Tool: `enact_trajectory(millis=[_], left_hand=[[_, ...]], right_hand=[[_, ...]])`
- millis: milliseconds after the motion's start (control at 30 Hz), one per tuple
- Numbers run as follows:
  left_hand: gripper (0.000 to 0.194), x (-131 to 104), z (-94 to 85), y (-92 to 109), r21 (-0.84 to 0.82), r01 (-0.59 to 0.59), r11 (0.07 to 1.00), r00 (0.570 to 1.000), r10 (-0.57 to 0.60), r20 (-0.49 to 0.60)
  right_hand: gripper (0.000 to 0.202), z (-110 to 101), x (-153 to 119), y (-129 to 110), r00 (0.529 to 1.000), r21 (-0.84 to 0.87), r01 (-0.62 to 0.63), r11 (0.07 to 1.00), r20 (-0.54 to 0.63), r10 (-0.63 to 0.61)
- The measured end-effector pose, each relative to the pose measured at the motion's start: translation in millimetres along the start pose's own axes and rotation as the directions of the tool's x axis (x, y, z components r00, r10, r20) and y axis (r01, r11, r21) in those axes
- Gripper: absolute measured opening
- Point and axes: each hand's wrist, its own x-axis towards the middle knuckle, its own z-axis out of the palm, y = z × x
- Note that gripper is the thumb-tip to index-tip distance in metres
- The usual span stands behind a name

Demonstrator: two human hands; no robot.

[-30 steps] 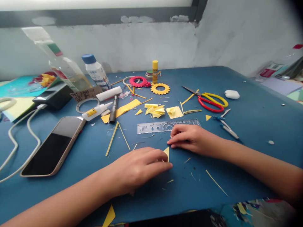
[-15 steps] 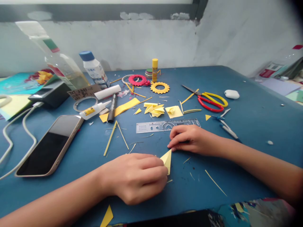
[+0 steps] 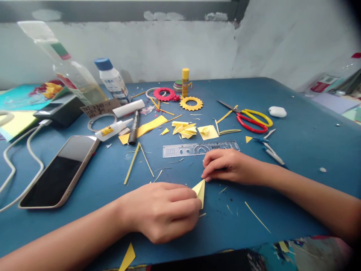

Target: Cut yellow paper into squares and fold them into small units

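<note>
Folded yellow paper (image 3: pixel 200 192) — on counter (image 3: pixel 225 233), nearer the wearer than the clear ruler (image 3: pixel 180 150). L hand (image 3: pixel 166 210): fingers curled closed, pinching its L side. R hand (image 3: pixel 225 165): fingers bent, nearly closed, at its tip.

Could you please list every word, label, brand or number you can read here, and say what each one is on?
"TXT", probably, handwritten on the cardboard scrap; the rest of its writing is not clear.
Too small or blurred to read: the printing on the blue-capped bottle, small glue bottle, glue stick, black marker and clear ruler, and the labels of the tall bottle and far-right bottle.
</note>
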Motion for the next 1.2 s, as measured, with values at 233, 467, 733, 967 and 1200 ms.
enact_trajectory(millis=[233, 467, 733, 967, 1200], left_hand=[[0.029, -1, -0.2, -1, -0.059, 0.062, 0.996, 0.996, -0.058, 0.062], [0.028, -1, 0.8, 0, -0.062, 0.047, 0.997, 0.998, -0.044, 0.042], [0.029, -1, 0.4, -2, -0.021, 0.105, 0.994, 0.988, -0.102, 0.116], [0.027, -8, 13.0, 1, -0.023, 0.238, 0.971, 0.969, -0.236, 0.071], [0.025, -5, 14.3, 4, -0.033, 0.234, 0.972, 0.970, -0.230, 0.083]], right_hand=[[0.014, 0, 0, 2, 0.999, -0.025, 0.046, 0.999, 0.004, -0.046], [0.018, -1, -2, 2, 0.998, -0.065, 0.067, 0.996, 0.027, -0.065], [0.019, -2, -3, 0, 0.996, -0.105, 0.079, 0.991, 0.046, -0.074], [0.018, -2, -2, -2, 0.998, -0.098, 0.035, 0.995, 0.052, -0.030], [0.014, -4, -1, -7, 0.997, -0.045, -0.025, 0.999, 0.073, 0.029]])
